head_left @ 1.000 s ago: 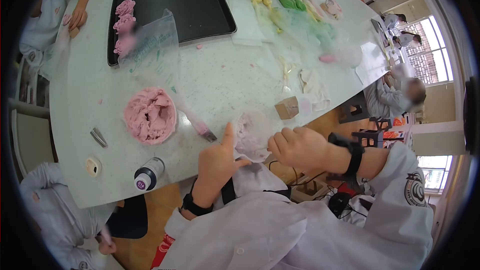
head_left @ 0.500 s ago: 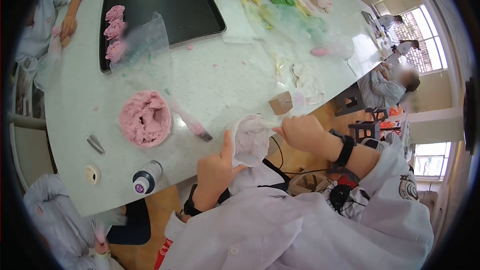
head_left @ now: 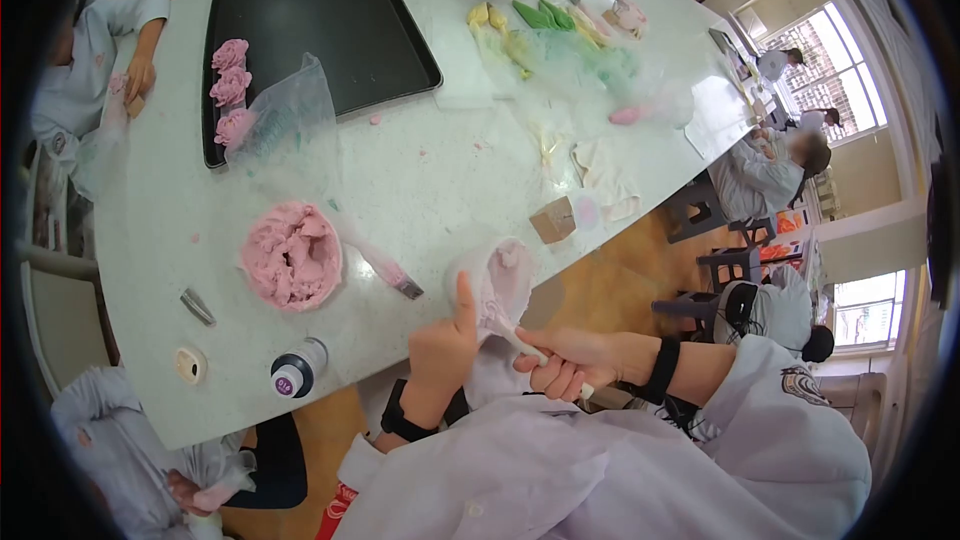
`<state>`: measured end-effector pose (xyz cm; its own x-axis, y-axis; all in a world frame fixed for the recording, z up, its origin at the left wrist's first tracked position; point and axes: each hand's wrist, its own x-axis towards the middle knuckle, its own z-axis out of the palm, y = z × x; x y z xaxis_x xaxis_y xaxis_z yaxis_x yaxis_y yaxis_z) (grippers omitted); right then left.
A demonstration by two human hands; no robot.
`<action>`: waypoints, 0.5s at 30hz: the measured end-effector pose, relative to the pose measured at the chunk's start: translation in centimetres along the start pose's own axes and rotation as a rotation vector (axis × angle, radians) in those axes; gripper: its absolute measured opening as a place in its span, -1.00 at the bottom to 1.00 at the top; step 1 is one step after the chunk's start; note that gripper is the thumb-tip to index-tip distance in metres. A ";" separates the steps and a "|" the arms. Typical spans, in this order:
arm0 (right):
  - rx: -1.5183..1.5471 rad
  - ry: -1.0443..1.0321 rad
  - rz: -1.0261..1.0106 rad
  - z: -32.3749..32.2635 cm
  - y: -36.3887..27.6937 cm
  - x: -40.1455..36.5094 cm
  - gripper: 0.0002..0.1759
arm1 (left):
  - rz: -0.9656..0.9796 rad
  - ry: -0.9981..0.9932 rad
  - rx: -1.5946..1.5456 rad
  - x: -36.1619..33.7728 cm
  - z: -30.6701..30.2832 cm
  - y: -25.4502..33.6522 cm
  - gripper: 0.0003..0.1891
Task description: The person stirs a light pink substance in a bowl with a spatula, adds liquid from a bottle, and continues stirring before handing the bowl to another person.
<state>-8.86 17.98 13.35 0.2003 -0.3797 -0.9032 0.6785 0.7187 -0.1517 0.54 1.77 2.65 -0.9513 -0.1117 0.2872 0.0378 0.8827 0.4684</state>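
Note:
My left hand [head_left: 443, 352] is wrapped around the side of a white bowl [head_left: 463, 272], its index finger stretched up along the wall. The bowl tilts towards me at the table's near edge, with pale pink cream [head_left: 510, 275] coating its inside. My right hand [head_left: 568, 360] grips the pale handle of a spatula [head_left: 526, 347]. The spatula's head is down at the bowl's near rim, smeared with cream. Left of the bowl lies a piping bag with a metal tip [head_left: 385, 268]. Beyond it stands a tub of thicker pink cream [head_left: 290, 256].
A black tray [head_left: 330, 20] holds pink piped flowers [head_left: 231, 87] beside a clear plastic bag [head_left: 290, 110]. Near the left edge are a bottle [head_left: 299, 368], a white cap [head_left: 190, 365] and a metal nozzle [head_left: 198, 306]. A wooden block [head_left: 553, 221] sits rightward. Co-workers' hands [head_left: 140, 80] show at left.
My right hand has come down and nearer to me, bringing the spatula from the bowl's right side to its near rim. The bowl has tipped more towards me.

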 end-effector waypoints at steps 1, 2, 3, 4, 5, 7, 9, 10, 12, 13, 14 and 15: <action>-0.077 0.035 -0.017 -0.1 -0.5 -0.6 -0.61 | -0.004 0.006 0.007 0.1 -0.2 -0.1 -0.16; -0.177 0.089 -0.034 -0.6 -1.2 -1.0 -0.65 | -0.072 -0.012 -0.068 0.3 -0.4 -0.3 -0.05; -0.263 0.138 -0.040 -1.1 -1.7 -1.4 -0.68 | -0.138 -0.030 -0.143 0.6 -0.7 -0.4 0.06; -0.267 0.138 -0.049 -1.4 -1.8 -1.7 -0.68 | -0.133 -0.025 -0.137 1.0 -1.1 -0.8 0.06; -1.062 0.530 -0.413 -1.8 -1.7 -2.2 -0.78 | -0.189 -0.044 -0.238 1.4 -1.4 -1.1 0.04; -1.845 0.920 -0.791 -1.5 -2.0 -2.7 -0.85 | -0.245 -0.070 -0.336 2.1 -2.5 -1.2 0.02; -2.406 1.036 -0.919 -0.8 -3.4 -3.0 -0.79 | -0.353 -0.242 -0.312 3.3 -3.7 -1.0 0.04; -2.404 1.039 -0.914 -0.9 -4.5 -2.7 -0.79 | -0.350 -0.244 -0.315 3.8 -4.1 -1.2 0.04; -2.402 1.005 -0.958 -1.6 -6.2 -2.5 -0.78 | -0.259 -0.200 -0.280 4.3 -4.2 -1.5 0.07; -2.403 1.003 -0.949 -1.8 -6.3 -2.6 -0.78 | -0.258 -0.202 -0.286 4.2 -4.0 -1.6 0.07; -2.385 0.817 -0.684 -1.8 -6.6 -2.6 -0.79 | -0.247 -0.179 -0.276 4.1 -4.0 -1.8 0.07; -2.337 0.632 -0.432 -1.8 -6.9 -2.6 -0.80 | -0.239 -0.158 -0.264 4.0 -3.9 -1.9 0.08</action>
<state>-15.27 15.04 16.00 -0.1086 -0.7841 -0.6111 -0.9919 0.0451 0.1185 -2.18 -2.18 6.21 -0.9775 -0.2100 0.0213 -0.1327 0.6899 0.7117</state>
